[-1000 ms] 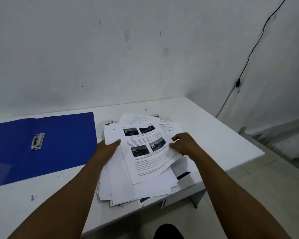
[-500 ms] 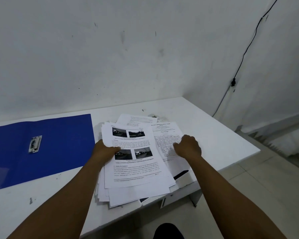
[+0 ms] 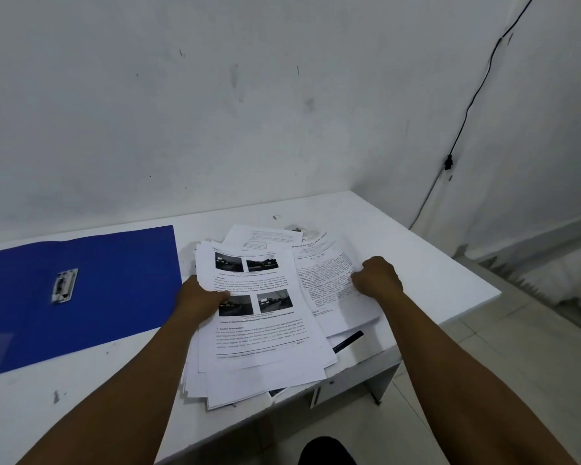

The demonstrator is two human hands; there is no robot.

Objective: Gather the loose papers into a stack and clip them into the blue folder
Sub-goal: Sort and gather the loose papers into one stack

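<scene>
1. Fingers: left hand point(image 3: 200, 297) grips the left edge of the top sheet point(image 3: 259, 307), thumb over the page and the other fingers hidden under the pile. Right hand point(image 3: 378, 278) is curled onto a text page point(image 3: 329, 283) on the right side of the heap; its fingertips appear to pinch or press the paper, though the exact hold is hidden by the knuckles.
2. Loose papers point(image 3: 255, 370): an uneven heap near the front edge of the tabletop point(image 3: 399, 236), toward its right end. Several lower sheets overhang the front edge. Long axes run roughly front to back, fanned at differing angles.
3. Blue folder point(image 3: 114, 283): lies open and flat at the left of the tabletop, just beside the heap's left edge. Its metal clip point(image 3: 64, 285) sits well left of the papers, long axis front to back.
4. Governing relation: the folder lies to the left of both hands, the left hand being nearer. In my judgement the sheets first need squaring, the right-hand pages drawn leftward onto the main pile.
5. Writing: top sheet carries four dark photographs with captions and paragraphs; text too small to read. The right page shows a bold heading, not legible.
6. Other: black cable point(image 3: 463, 119) runs down the wall at right.
</scene>
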